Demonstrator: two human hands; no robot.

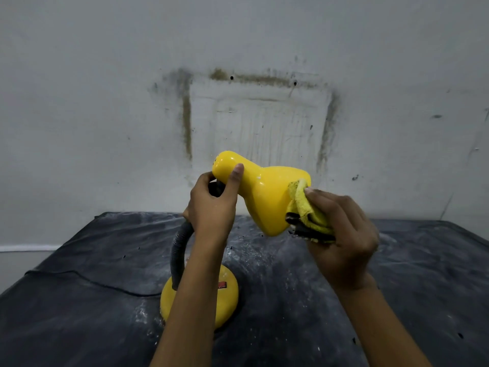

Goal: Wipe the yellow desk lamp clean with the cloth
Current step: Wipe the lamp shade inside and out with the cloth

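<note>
Above the middle of the dark, dust-streaked surface [79, 327], the yellow desk lamp [262, 197] has its shade lifted between both hands, while its round base [227, 300] sits on the surface a little left of centre. The left hand [211, 210] grips the shade's narrow top where the black gooseneck [178, 250] joins it, thumb laid up the yellow neck, fingers curled round behind. The right hand [344, 229] has its fingers curled round a folded yellow cloth [304, 207] and presses it onto the shade's wide rim, right under the fingertips. The shade's long axis tilts, narrow end up-left and wide mouth down-right. Both forearms rise from the near edge, the left crossing in front of the base. A thin cord [92, 280] trails from the base towards the left edge.
</note>
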